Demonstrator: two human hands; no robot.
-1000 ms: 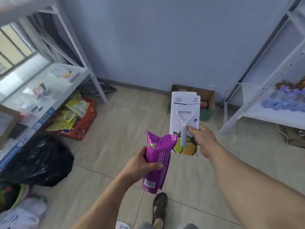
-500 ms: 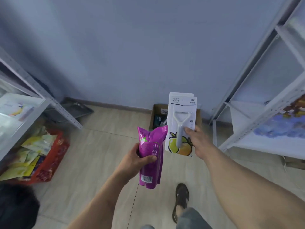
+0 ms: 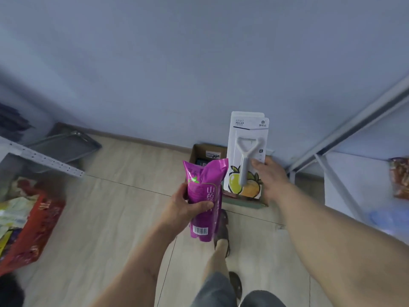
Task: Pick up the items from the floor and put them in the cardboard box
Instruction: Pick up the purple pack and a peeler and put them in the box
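Our left hand grips a purple snack pouch; our right hand pinches a carded fruit peeler, both held above the cardboard box.

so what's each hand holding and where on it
The left hand grips the purple pouch around its middle. The right hand pinches the fruit peeler card at its right edge, low down.

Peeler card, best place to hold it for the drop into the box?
Probably as the right hand has it: pinch the fruit peeler card at its lower right edge, coming from the right. The card is flat, stiff and upright, so its bottom stays free to enter the cardboard box.
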